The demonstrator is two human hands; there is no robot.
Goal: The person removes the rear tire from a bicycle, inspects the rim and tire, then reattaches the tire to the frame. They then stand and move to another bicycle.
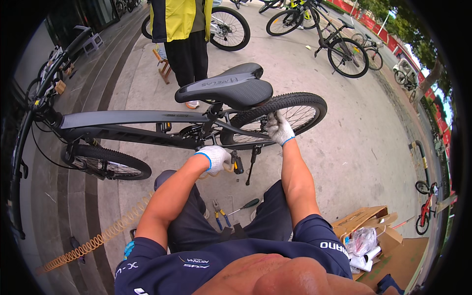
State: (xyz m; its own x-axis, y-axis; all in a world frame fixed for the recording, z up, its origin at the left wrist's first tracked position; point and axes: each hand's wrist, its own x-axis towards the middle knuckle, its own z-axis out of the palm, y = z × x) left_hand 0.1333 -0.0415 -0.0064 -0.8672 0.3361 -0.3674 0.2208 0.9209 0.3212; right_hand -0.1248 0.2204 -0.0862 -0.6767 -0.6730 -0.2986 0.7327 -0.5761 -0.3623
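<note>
A dark grey bicycle [132, 117] stands across in front of me, handlebar at the left, black saddle [226, 87] above its rear wheel [317, 105]. My left hand [216, 158], in a white knitted glove, is curled beside the near pedal [238, 163], which is black with an orange reflector. A tan coiled hose [113, 230] runs from the lower left toward this hand; its fingers and what they hold are hidden. My right hand [280, 129], gloved too, has its fingers pinched together at the rear wheel, near the frame and spokes. A kickstand [253, 164] reaches down between the hands.
Pliers [221, 215] and a green-handled screwdriver [246, 206] lie on the ground between my legs. An opened cardboard box [361, 221] with plastic wrapping is at the right. Beyond the bicycle stands a person in a yellow jacket [179, 19]. Parked bicycles [339, 46] stand farther back; stone steps [110, 73] run along the left.
</note>
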